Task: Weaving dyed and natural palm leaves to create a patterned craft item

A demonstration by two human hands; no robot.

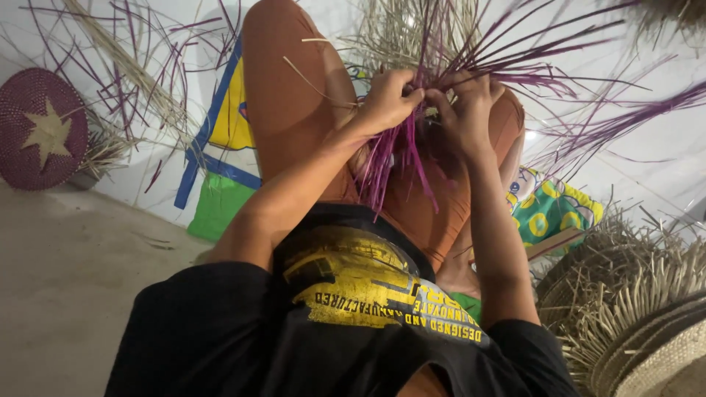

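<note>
Head view: I find the left hand [387,99] and right hand [465,103] both pinched shut on the purple straw [401,158], over the knees. Weaving looks barely begun; strands fan loose. Beside the straw, left, leans one finished mat [40,129].

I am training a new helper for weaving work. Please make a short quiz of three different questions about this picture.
1. True or false: both hands grip the purple strands above the lap.
2. Which lies at the far left by the wall?
A. a round purple woven disc with a pale star
B. a metal bucket
C. a pair of scissors
3. Fill in: the unfinished natural-coloured woven pieces lie at the person's ____ side.

Key
1. True: left hand and right hand meet on the bundle.
2. A, the disc.
3. Right.
</note>
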